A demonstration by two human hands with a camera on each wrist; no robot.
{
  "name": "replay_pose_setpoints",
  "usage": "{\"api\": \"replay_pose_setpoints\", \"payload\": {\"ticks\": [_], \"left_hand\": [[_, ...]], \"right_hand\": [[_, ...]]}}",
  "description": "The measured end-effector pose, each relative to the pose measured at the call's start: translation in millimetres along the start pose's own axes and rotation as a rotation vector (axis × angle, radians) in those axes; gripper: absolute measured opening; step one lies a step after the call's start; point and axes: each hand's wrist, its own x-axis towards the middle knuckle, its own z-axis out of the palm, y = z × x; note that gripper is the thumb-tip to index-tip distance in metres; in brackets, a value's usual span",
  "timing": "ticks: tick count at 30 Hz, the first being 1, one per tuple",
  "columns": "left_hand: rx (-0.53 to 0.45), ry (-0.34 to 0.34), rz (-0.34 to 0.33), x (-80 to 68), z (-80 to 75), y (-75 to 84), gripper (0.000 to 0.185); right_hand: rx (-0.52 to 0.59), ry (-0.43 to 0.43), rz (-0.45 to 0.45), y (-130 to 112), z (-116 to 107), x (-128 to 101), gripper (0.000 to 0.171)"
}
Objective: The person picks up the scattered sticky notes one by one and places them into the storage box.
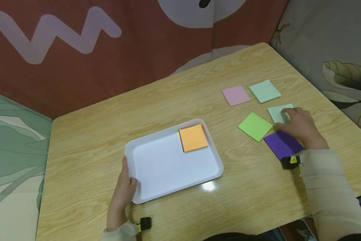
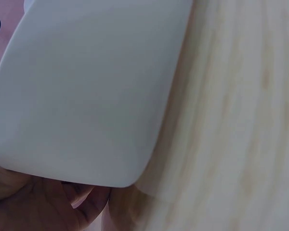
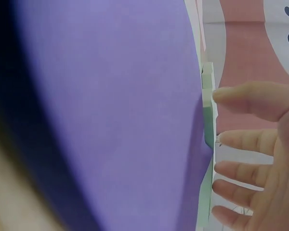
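Note:
A white tray (image 1: 168, 174) lies on the table, and my left hand (image 1: 123, 187) grips its left short side, the thumb at the rim. In the left wrist view, fingers (image 2: 94, 204) bend at the edge of the tray (image 2: 86, 96). An orange sticky note pad (image 1: 194, 138) lies in the tray's upper right corner, with purple and yellow edges showing beneath it. My right hand (image 1: 302, 125) reaches over a mint sticky note pad (image 1: 277, 113), fingers spread and fingertips right at it, partly covering it. Under the wrist lies a purple pad (image 1: 281, 144).
Left of the right hand lies a lime green pad (image 1: 255, 127). Farther back are a pink pad (image 1: 236, 95) and a second mint pad (image 1: 265, 91). Patterned curtains (image 1: 138, 60) hang behind the wooden table (image 1: 87, 144).

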Motion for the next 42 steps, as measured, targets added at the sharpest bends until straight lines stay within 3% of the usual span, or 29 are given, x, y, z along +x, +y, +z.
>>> {"api": "replay_pose_setpoints", "payload": {"ticks": [21, 42], "left_hand": [[-0.017, 0.000, 0.000, -1.7, -2.3, 1.8, 0.074], [-0.015, -0.008, -0.030, -1.2, -1.9, 1.8, 0.075]], "right_hand": [[0.016, -0.069, 0.128, 4, 3, 7, 0.084], [-0.014, -0.006, 0.202, -8, 1, 5, 0.081]]}}
